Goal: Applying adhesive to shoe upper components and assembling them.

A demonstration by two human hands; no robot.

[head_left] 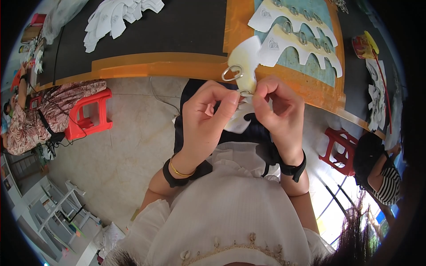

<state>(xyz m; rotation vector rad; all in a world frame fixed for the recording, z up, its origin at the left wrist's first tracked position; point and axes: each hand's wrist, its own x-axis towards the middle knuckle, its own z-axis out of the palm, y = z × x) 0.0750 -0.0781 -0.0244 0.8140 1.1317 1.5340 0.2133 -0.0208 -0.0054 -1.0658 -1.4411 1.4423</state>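
Observation:
Just in front of the table's near edge, a white scalloped strip [247,55] with a yellowish band is held up between my two hands. A metal ring [232,72] stands out from its left side, and another small ring shows between my fingertips. My left hand [206,113] is closed, thumb and forefinger pinching at the strip. On the other side, my right hand [279,108] is closed too, its thumb and forefinger pressed together on the strip. The strip's lower part hangs beneath my hands above my lap. What exactly lies between the fingertips is partly hidden.
Two similar strips with rings [306,33] lie on a teal mat [326,71] at the far right. White cut pieces [117,20] fan out on the dark table [186,26]. Orange tape [151,65] covers its edge. Two people sit aside near red stools [91,113].

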